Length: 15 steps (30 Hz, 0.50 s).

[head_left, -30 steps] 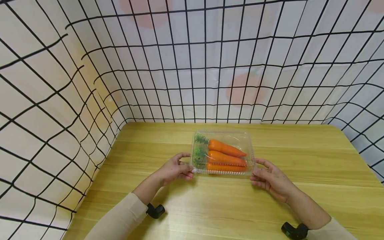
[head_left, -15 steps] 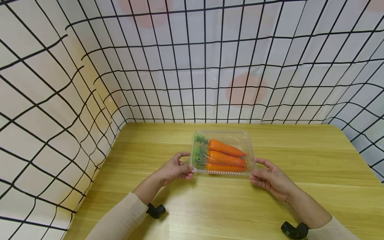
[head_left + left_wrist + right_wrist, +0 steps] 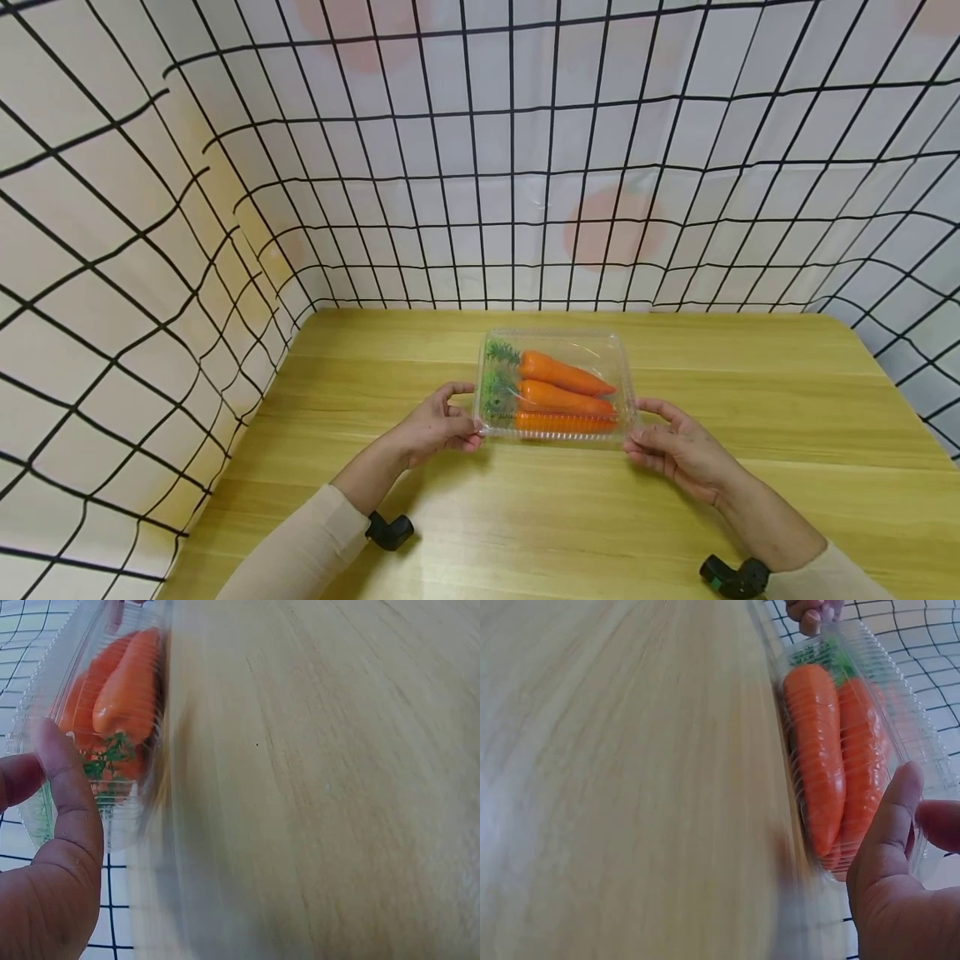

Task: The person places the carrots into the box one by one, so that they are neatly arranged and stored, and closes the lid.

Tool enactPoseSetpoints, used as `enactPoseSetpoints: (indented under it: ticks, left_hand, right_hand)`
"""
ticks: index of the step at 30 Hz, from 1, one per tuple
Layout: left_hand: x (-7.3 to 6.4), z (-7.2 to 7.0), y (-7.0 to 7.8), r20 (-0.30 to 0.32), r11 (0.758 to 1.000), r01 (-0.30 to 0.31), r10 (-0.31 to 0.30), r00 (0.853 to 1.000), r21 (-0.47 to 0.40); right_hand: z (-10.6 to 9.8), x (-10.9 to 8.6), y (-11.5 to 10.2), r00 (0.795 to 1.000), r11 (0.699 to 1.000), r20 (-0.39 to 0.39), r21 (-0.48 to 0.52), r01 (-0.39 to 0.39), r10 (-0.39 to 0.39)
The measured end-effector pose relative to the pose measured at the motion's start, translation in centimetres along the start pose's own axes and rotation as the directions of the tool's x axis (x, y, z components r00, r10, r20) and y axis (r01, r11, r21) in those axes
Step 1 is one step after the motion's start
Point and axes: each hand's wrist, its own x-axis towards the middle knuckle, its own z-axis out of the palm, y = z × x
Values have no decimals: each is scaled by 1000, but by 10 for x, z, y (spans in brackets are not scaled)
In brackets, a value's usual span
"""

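Note:
A clear plastic clamshell box point(image 3: 592, 343) with a ridged rim sits near the middle of the table, its lid down. Inside lie three orange carrots point(image 3: 562, 372) side by side, their green tops point(image 3: 498, 385) toward the left end. My left hand point(image 3: 437, 430) pinches the box's front left corner, with the thumb point(image 3: 71, 799) along the rim in the left wrist view. At the front right corner my right hand point(image 3: 684, 454) holds the rim between thumb point(image 3: 891, 825) and fingers. The fingers behind the box are partly hidden.
The wooden table point(image 3: 555, 517) ends at a black wire grid point(image 3: 513, 200) at the back, with more grid at both sides. A pale printed sheet hangs behind it. Black wrist cameras point(image 3: 390, 531) sit at both wrists.

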Motion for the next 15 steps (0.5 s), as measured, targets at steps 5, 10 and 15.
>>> enactPoseSetpoints:
  ticks: [5, 10, 15]
  left_hand:
    - [1, -1, 0, 5, 999, 23, -23, 1000, -27]
    - [1, -7, -1, 18, 998, 70, -70, 997, -8]
    - [1, -28, 9, -53, 987, 72, -65, 996, 144]
  right_hand:
    - [-5, 1, -6, 996, 996, -23, -21, -82, 81]
    - [-10, -1, -20, 985, 975, -75, -149, -164, 154]
    - [-18, -3, -49, 966, 874, -238, -444, -198, 98]
